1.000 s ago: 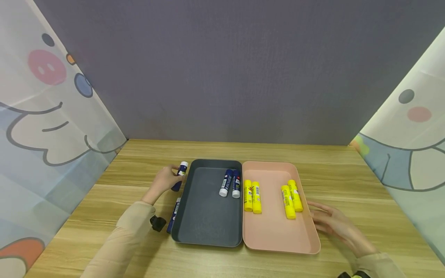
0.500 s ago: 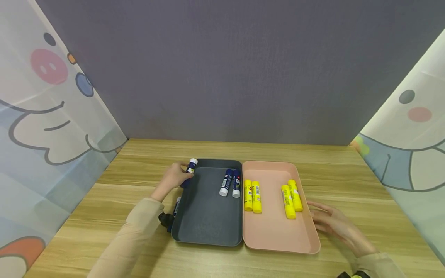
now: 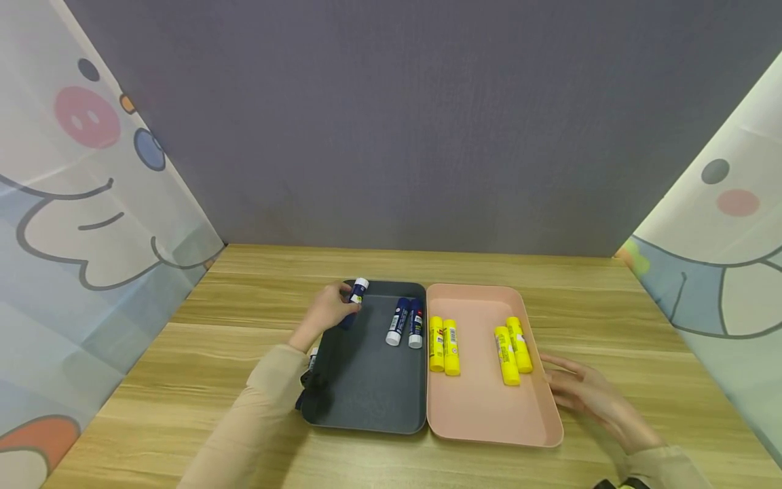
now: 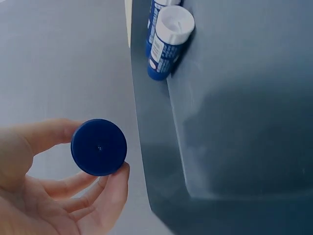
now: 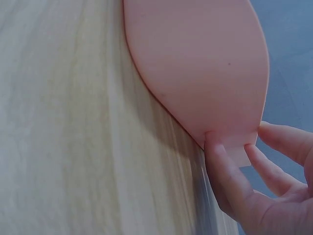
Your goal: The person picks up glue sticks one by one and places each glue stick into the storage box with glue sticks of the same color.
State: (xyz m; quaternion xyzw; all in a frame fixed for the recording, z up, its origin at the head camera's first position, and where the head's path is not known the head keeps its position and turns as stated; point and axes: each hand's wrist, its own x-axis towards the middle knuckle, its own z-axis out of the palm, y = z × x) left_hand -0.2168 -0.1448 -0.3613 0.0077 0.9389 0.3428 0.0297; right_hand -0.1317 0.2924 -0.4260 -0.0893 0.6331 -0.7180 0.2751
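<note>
My left hand [image 3: 330,309] pinches a blue glue stick [image 3: 354,301] with a white cap over the back left part of the dark grey tray [image 3: 366,414]. The left wrist view shows the round blue base of this glue stick [image 4: 99,147] held between thumb and fingers. Two more blue glue sticks [image 3: 398,322] lie side by side along that tray's right wall. At the outer right wall of the pink tray [image 3: 489,428], my right hand [image 3: 589,394] rests with loose fingers. Its fingertips [image 5: 215,139] touch the pink wall in the right wrist view.
Inside the pink tray lie two pairs of yellow glue sticks [image 3: 451,347], one pair at each side. Another blue glue stick [image 3: 313,357] lies left of the grey tray, partly hidden by my left wrist. A grey panel [image 3: 415,136] stands behind the wooden table [image 3: 256,272].
My left hand has carried the blue glue stick rightward, from beside the grey tray's left wall to over the tray. My right hand and both trays have stayed in place.
</note>
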